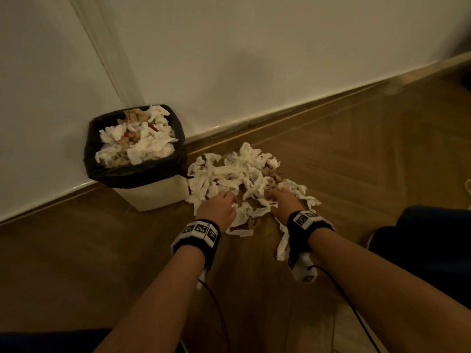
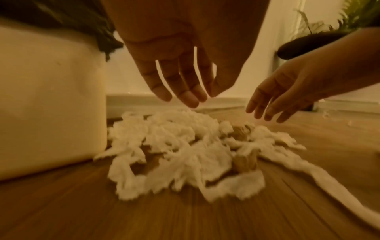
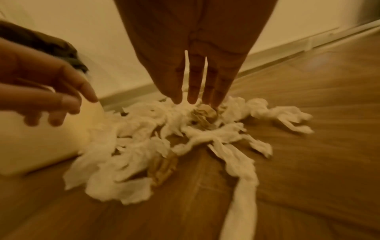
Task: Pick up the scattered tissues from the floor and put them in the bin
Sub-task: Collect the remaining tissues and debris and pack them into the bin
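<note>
I'm looking down at a wooden floor (image 1: 356, 154) laid in a herringbone pattern. At about eleven o'clock stands my white bin (image 1: 158, 197), lined with a black bag and set against the wall. Touching its right side, at twelve o'clock, lies a heap of crumpled white tissues (image 1: 237, 171) with some brown paper scraps (image 1: 270, 173) mixed in.

- the bin (image 1: 153, 197) stands in the wall corner, its near right side touching the tissue pile (image 1: 237, 174); no gap there.
- the bin's mouth is heaped to the rim with tissues (image 1: 142, 146); open air above it.
- bare floor (image 1: 102, 250) lies open in front of the bin.
- the wall (image 1: 254, 72) closes the far side behind the pile.
- a loose tissue strip (image 1: 283, 243) trails across the near floor.
</note>
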